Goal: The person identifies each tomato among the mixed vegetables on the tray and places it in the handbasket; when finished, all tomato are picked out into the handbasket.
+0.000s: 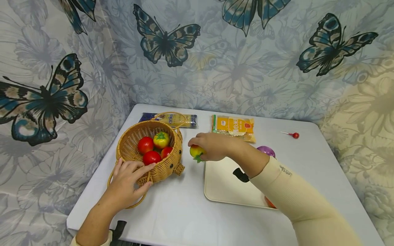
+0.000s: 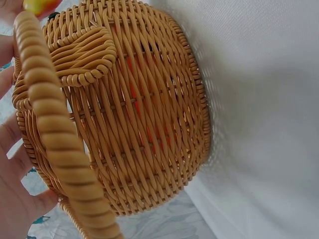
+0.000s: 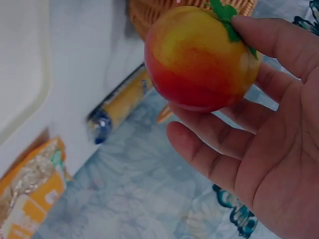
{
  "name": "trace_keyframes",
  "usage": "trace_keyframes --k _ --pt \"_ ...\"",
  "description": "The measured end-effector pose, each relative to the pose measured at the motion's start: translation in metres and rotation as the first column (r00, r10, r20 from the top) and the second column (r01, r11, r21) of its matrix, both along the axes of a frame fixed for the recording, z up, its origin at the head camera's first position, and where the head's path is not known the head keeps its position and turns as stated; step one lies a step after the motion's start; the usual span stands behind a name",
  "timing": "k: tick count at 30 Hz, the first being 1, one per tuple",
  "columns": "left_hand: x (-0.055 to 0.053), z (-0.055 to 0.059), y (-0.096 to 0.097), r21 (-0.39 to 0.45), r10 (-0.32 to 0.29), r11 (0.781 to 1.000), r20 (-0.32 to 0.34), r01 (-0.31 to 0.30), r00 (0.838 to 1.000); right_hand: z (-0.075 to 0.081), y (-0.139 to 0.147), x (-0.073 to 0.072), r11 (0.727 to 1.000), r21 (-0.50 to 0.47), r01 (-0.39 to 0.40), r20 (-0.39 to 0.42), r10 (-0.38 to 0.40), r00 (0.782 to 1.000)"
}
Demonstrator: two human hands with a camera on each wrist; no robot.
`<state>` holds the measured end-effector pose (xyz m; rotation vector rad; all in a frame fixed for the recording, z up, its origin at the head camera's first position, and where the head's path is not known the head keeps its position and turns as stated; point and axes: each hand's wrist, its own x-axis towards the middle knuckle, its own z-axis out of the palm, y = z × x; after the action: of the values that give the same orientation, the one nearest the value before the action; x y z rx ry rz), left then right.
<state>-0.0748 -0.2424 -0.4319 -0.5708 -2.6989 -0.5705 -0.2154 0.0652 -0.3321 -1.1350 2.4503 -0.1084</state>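
A yellow-and-red tomato (image 3: 202, 59) with a green leafy top is held in the fingers of my right hand (image 1: 212, 146), above the table between the basket and the tray. My left hand (image 1: 129, 182) rests on the near rim of the round wicker basket (image 1: 166, 171), its fingers spread across the edge. Inside the basket are several red tomatoes (image 1: 145, 145) and one yellow tomato (image 1: 161, 139) with a green top. In the left wrist view, red shows through the weave, and a thick basket handle (image 2: 60, 124) crosses in front.
Right of the basket lies a cream tray (image 1: 224, 191), partly covered by my right arm. A purple item (image 1: 266, 150) and an orange-red item (image 1: 269, 202) show beside the sleeve. Behind are a pasta packet (image 1: 176, 119) and a yellow grain bag (image 1: 233, 126). A red-handled pointed tool (image 1: 292, 135) lies far right.
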Motion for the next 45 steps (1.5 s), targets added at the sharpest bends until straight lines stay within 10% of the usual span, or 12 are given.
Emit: trace_keyframes --k 23,45 --pt "-0.001 -0.001 -0.002 -0.010 0.003 1.000 0.012 -0.003 1.000 0.040 -0.074 -0.014 0.997 -0.059 -0.051 -0.082 0.046 0.996" --pt "0.000 -0.001 -0.001 0.001 0.006 1.000 0.015 -0.006 1.000 0.000 -0.129 -0.016 0.998 0.006 -0.069 -0.107 0.069 0.992"
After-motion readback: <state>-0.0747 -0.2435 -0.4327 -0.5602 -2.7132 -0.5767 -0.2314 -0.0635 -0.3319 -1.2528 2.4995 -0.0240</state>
